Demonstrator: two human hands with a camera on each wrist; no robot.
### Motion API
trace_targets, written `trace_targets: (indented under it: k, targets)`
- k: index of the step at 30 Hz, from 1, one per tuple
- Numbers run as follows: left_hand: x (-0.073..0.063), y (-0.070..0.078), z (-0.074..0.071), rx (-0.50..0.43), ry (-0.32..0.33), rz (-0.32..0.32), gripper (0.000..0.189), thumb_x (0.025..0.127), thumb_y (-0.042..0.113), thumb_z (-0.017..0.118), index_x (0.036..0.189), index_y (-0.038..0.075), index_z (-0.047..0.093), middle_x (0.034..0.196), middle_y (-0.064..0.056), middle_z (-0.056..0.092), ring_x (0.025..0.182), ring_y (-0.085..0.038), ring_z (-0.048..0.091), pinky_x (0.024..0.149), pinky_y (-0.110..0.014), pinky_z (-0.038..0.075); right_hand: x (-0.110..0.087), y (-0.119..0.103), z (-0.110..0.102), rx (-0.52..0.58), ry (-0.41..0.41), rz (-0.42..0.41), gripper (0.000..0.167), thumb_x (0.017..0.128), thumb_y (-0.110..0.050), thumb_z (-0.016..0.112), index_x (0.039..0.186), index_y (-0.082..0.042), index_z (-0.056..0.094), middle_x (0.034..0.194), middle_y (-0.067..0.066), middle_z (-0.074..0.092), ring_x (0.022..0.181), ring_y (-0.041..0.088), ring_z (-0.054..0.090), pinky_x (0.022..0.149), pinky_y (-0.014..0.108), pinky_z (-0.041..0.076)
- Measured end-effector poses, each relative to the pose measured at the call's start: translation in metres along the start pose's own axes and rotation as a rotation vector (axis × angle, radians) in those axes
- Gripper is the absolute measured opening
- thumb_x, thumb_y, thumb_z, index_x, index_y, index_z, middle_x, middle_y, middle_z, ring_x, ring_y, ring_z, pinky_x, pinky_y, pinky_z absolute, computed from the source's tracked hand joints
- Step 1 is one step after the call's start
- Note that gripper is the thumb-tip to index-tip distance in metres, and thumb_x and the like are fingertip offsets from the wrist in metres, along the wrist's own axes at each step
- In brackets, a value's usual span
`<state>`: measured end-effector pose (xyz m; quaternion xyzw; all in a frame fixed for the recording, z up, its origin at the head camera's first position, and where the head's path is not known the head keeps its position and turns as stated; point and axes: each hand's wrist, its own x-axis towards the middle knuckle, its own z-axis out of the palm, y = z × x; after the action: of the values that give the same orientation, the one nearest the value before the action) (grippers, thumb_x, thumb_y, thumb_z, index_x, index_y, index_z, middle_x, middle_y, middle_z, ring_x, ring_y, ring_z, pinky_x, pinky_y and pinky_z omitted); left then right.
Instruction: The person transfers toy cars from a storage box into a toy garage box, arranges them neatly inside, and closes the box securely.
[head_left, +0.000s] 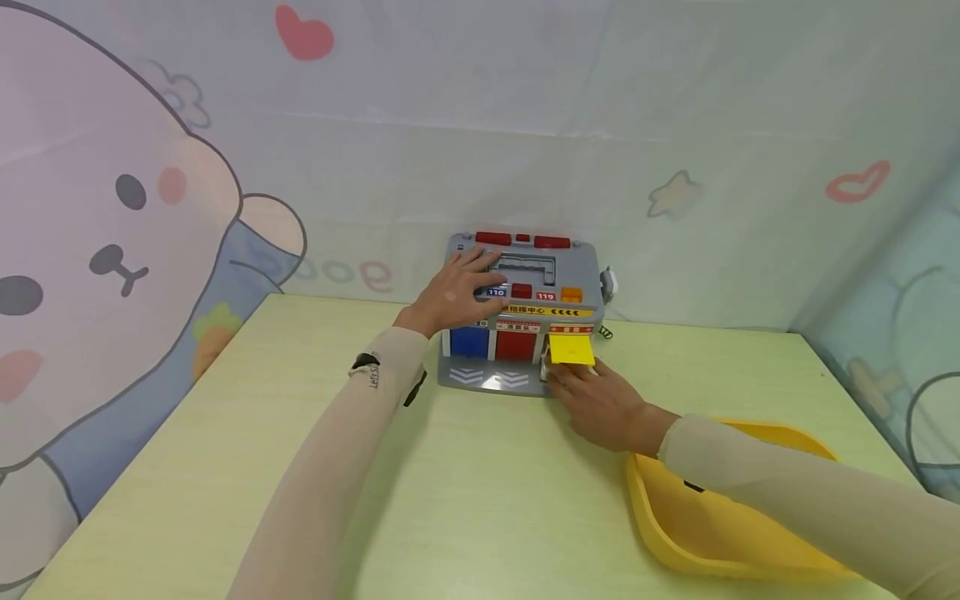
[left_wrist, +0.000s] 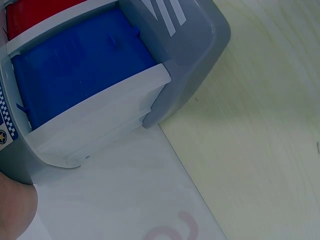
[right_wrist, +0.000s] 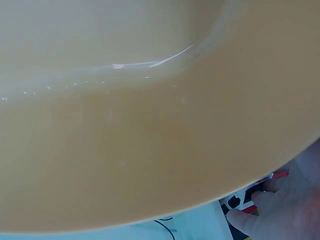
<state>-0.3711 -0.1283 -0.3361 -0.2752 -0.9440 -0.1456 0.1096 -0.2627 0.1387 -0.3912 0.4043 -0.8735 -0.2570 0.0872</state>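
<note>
A grey toy garage (head_left: 525, 317) with a carry handle stands against the back wall. Its blue door (head_left: 470, 342) and red door (head_left: 516, 345) are down; the yellow door (head_left: 572, 349) sticks out, raised. My left hand (head_left: 457, 292) rests on the roof's left part with fingers spread, holding nothing. Below the yellow door, my right hand (head_left: 600, 404) reaches into the bay, fingertips at a mostly hidden white object (head_left: 546, 367). I cannot tell whether they pinch or push it. Part of the right hand (right_wrist: 280, 212) shows at the right wrist view's lower corner.
A yellow tray (head_left: 652, 525) lies at the table's front right, beneath my right forearm, and fills most of the right wrist view. A small grey-white part (head_left: 608, 285) juts from the garage's right side. The printed wall cloth (head_left: 420, 167) rises right behind the garage.
</note>
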Motion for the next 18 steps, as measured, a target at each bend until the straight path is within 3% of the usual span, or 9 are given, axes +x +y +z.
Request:
trace_targets:
  k: [12, 18]
  targets:
    - [-0.0006, 0.0001, -0.0003, -0.015, 0.002, 0.006, 0.055, 0.096, 0.05, 0.056, 0.14, 0.018, 0.061, 0.165, -0.004, 0.03, 0.157, -0.026, 0.015, 0.128, -0.046, 0.005, -0.001, 0.0002, -0.0021, 0.032, -0.014, 0.022, 0.067, 0.093, -0.039, 0.066, 0.145, -0.002, 0.048, 0.152, 0.016, 0.047, 0.135, 0.033, 0.05, 0.115, 0.053, 0.039]
    - [-0.0006, 0.0008, -0.0014, -0.009, -0.002, 0.004, 0.054, 0.096, 0.049, 0.056, 0.14, 0.018, 0.06, 0.165, -0.003, 0.029, 0.157, -0.026, 0.014, 0.128, -0.046, 0.005, 0.0018, 0.0053, -0.0022, 0.103, -0.031, 0.06, 0.071, 0.094, -0.044, 0.065, 0.145, 0.002, 0.045, 0.15, 0.018, 0.048, 0.134, 0.033, 0.05, 0.116, 0.053, 0.037]
